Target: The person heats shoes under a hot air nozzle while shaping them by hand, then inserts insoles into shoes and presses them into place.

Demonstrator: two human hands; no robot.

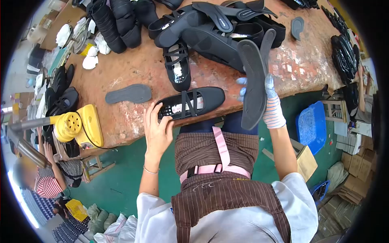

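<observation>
A black strappy flat shoe (210, 101) lies on its side of the bench's near edge, toe to the right, with crossed straps and a pale label inside. My bare left hand (157, 127) grips its heel end, fingers and thumb at the opening's rim. In my right hand (271, 103), which wears a striped glove, a black insole (253, 81) is held upright, sole-shaped and slightly curved. Behind it a second insole (267, 44) rises from the same grip. A loose grey-black insole (129, 94) lies flat left of the shoe, and another strappy shoe (177, 67) sits just behind.
A pile of black shoes and insoles (210, 40) covers the back of the worn bench (117, 73). At left stands a yellow machine (87, 125) with a lamp-like head. A blue crate (311, 127) is at right below the bench. Another person (50, 182) works at far left.
</observation>
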